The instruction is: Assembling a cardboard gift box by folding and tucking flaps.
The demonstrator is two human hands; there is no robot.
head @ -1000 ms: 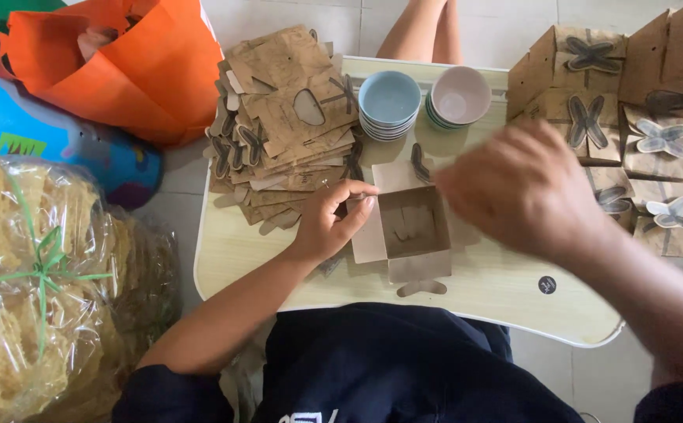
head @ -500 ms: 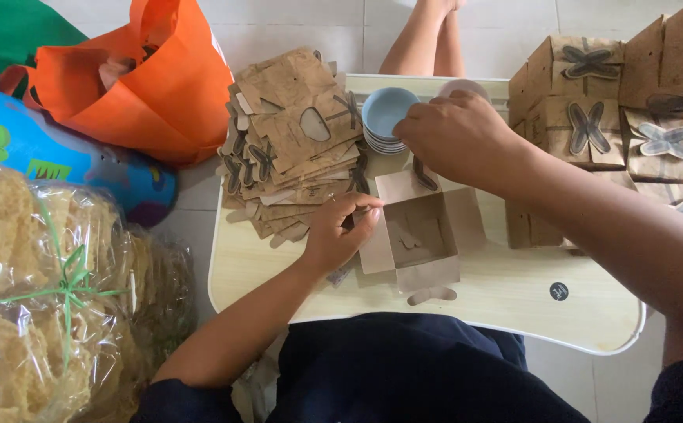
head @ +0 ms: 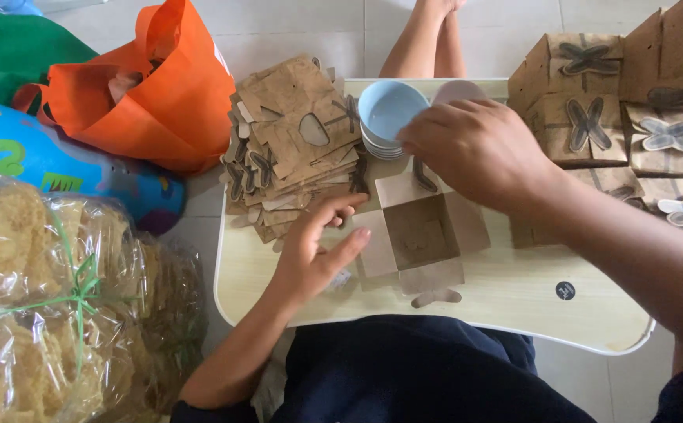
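The left hand [head: 314,254] lies palm down, fingers loosely spread and pointing toward the right hand [head: 474,149], which reaches further forward, knuckles up, fingers curled downward, forearm stretched diagonally across.

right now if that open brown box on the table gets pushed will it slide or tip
The open box would probably slide: it sits low and flat. It looks like thin card, so likely light and easily crushed. Its spread flaps may snag the left hand beside it.
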